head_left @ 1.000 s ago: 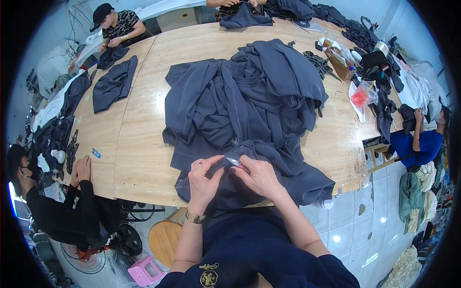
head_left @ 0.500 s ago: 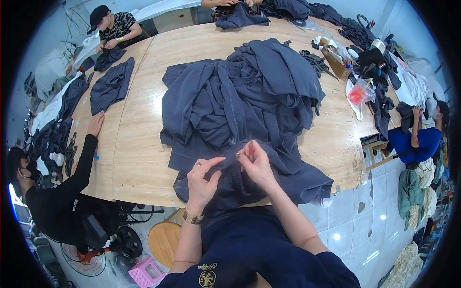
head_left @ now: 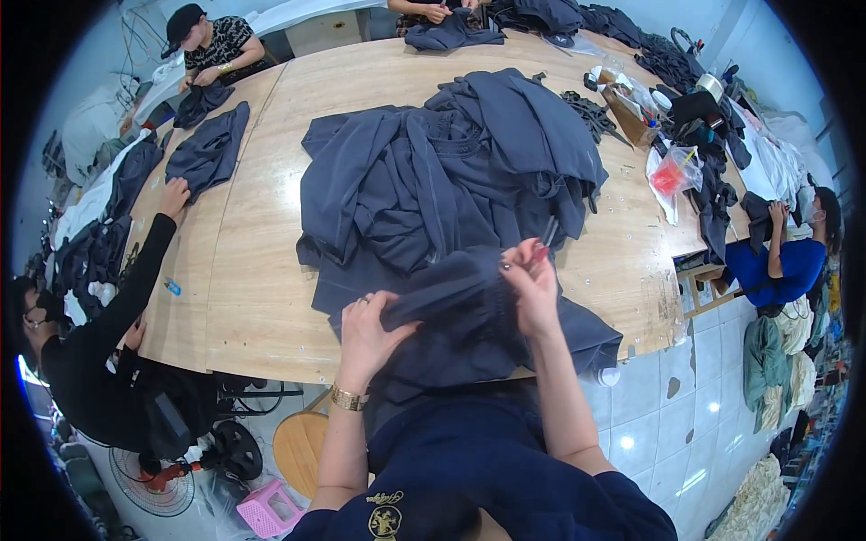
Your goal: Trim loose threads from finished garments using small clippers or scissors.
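Note:
A dark blue-grey garment [head_left: 451, 311] with a gathered elastic edge is stretched between my hands at the near side of the table. My left hand [head_left: 368, 334] grips its left part, thumb towards the right and fingers partly under the cloth. At the gathered edge on the right, my right hand [head_left: 532, 293] is closed around a small red tool with a thin metal tip [head_left: 549, 231], kind unclear. Its finger and thumb tips meet beside the cloth; whether they pinch it too cannot be made out. Beyond lies a heap of similar dark garments [head_left: 370, 194].
The wooden table [head_left: 257, 279] has a dark garment [head_left: 212, 149] near a co-worker's outstretched hand [head_left: 174, 197] at left. To the right are a bagged red drink [head_left: 672, 173] and a brown box [head_left: 627, 113]. A wooden stool [head_left: 302, 446] stands below the near edge.
My right hand has moved right and slightly up, and the red tool now shows in it. The cloth between my hands is spread wider. The left co-worker's arm reaches farther forward.

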